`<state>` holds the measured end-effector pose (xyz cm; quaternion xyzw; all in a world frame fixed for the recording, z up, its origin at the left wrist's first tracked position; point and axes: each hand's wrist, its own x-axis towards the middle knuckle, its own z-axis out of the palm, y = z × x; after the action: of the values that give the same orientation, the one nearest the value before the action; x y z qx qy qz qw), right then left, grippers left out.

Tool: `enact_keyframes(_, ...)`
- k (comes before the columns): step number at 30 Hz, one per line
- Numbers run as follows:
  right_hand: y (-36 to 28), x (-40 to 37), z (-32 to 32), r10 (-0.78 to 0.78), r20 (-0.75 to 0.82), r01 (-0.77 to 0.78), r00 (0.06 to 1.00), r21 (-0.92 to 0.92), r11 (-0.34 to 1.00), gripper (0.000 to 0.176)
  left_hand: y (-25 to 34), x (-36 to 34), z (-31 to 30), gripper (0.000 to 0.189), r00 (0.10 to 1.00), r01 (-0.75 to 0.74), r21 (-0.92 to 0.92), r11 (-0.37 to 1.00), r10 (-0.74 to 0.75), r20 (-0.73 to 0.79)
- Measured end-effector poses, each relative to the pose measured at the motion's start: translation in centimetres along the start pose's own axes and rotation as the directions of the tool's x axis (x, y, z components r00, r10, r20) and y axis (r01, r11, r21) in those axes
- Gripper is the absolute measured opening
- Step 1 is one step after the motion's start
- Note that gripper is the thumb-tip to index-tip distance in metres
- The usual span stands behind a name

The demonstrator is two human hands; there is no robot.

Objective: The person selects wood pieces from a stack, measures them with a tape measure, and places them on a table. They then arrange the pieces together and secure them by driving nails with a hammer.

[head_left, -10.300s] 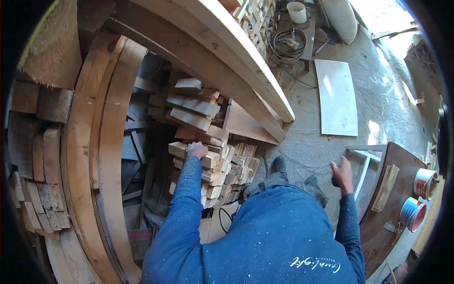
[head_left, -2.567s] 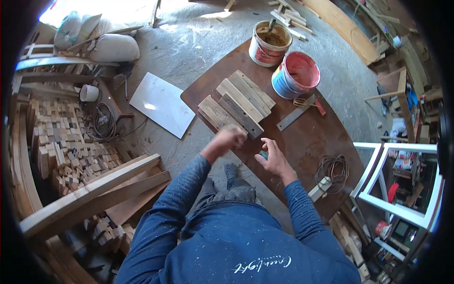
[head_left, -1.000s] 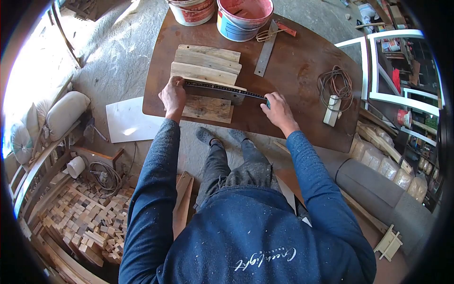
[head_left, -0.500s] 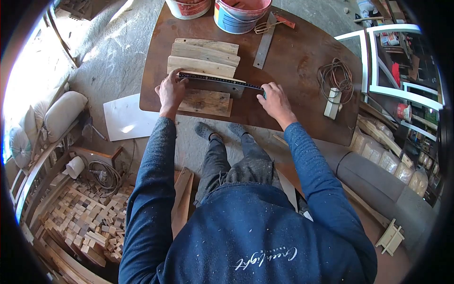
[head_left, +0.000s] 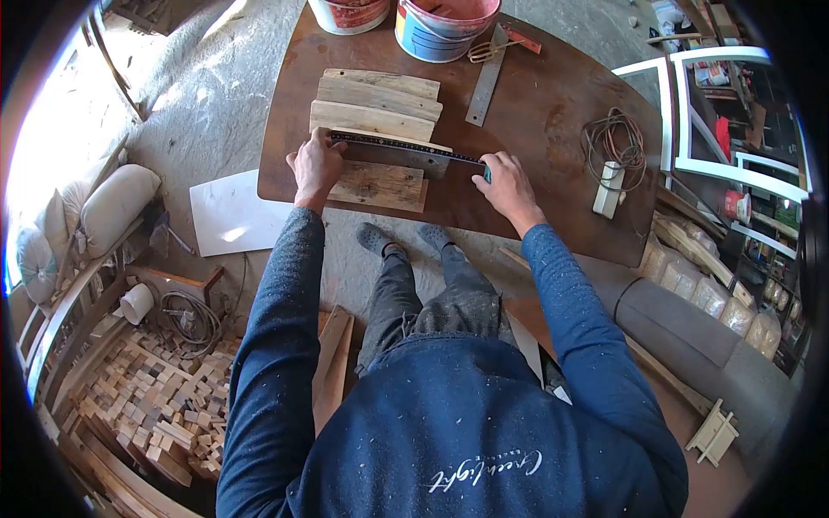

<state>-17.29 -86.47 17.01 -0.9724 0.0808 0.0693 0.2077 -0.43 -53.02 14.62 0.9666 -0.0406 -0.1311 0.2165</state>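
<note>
Several short weathered wooden boards point(head_left: 378, 99) lie side by side on a brown oval table point(head_left: 535, 129). A dark tape measure blade point(head_left: 401, 148) is stretched across them. My left hand point(head_left: 315, 164) pins the blade's end at the left edge of the boards. My right hand point(head_left: 505, 183) grips the tape measure case, a small teal part showing by the fingers, on the table to the right of the boards. The nearest board point(head_left: 378, 184) lies just below the blade.
Two paint buckets point(head_left: 445, 19) stand at the table's far edge, with a metal ruler point(head_left: 485, 78) and scissors beside them. A coiled cable and white plug strip point(head_left: 609, 164) lie at right. A white panel point(head_left: 229, 216) and piled wood offcuts point(head_left: 142, 406) are on the floor, left.
Over the last second both hands and the tape stay in place across the boards, with only slight shifts. Earlier I turned from the offcut pile to the table.
</note>
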Motion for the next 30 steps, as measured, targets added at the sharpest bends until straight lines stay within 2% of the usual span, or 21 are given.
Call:
enact_keyframes(2,-0.1,0.2,-0.2,-0.012,0.028,0.011,1.000,0.024,1.000,0.035,-0.2,0.3,0.1,0.041,1.000,0.011,-0.039,0.999,-0.011,-0.001)
enact_keyframes(4,-0.9,0.1,-0.9,0.015,0.045,-0.022,0.999,0.164,0.986,0.033,0.0,0.8,-0.3,0.041,1.000,0.023,-0.111,0.994,-0.024,-0.003)
enact_keyframes(7,-2.2,-0.3,-2.6,0.047,0.035,-0.055,0.998,0.290,0.956,0.031,0.3,1.9,-1.4,0.046,0.999,-0.040,-0.201,0.979,0.045,0.019)
enact_keyframes(8,-2.3,-0.5,-2.9,0.055,0.027,-0.061,0.998,0.319,0.946,0.030,-0.3,3.1,-1.6,0.044,0.987,-0.061,-0.257,0.964,0.097,0.132)
enact_keyframes(9,-2.2,-0.7,-3.0,0.084,0.017,-0.085,0.996,0.336,0.938,0.030,-0.6,3.5,-1.6,0.040,0.986,-0.032,-0.481,0.876,0.107,0.129)
enact_keyframes(11,-1.6,-1.2,-3.1,0.141,0.000,-0.131,0.990,0.372,0.919,0.029,-0.3,3.7,-2.7,0.033,0.985,0.023,-0.833,0.554,0.128,0.112)
enact_keyframes(13,-1.1,-0.9,-3.0,0.198,-0.025,-0.179,0.980,0.329,0.927,0.025,-1.6,3.5,-5.2,0.033,0.998,-0.003,-0.849,0.528,0.055,0.030)
enact_keyframes(15,-0.6,-0.2,-2.6,0.201,-0.035,-0.185,0.979,0.262,0.947,0.025,-5.0,3.8,-7.2,0.034,0.990,0.033,-0.863,0.504,-0.136,-0.042)
enact_keyframes(18,-1.4,2.3,-1.8,0.007,-0.029,-0.002,1.000,0.187,0.982,0.025,-13.6,3.5,-9.6,0.037,0.943,0.110,-0.922,0.371,-0.332,-0.021)
enact_keyframes(21,-4.4,4.9,-0.8,-0.045,0.057,0.040,0.997,0.095,0.995,0.027,-18.9,1.6,-11.7,0.040,0.879,0.160,-0.937,0.309,-0.476,-0.006)
enact_keyframes(22,-5.4,5.8,-0.5,-0.015,0.113,0.005,0.993,0.085,0.996,0.026,-20.1,1.0,-11.9,0.040,0.851,0.183,-0.938,0.296,-0.525,0.000)
enact_keyframes(25,-7.5,7.3,0.5,-0.023,0.103,0.015,0.994,0.081,0.997,0.027,-22.9,-0.9,-11.4,0.040,0.861,0.247,-0.937,0.248,-0.500,0.095)
enact_keyframes(30,-8.3,8.1,1.0,0.015,0.115,-0.018,0.993,0.028,0.999,0.031,-20.3,-5.0,-8.8,0.037,0.878,0.292,-0.930,0.224,-0.448,0.168)
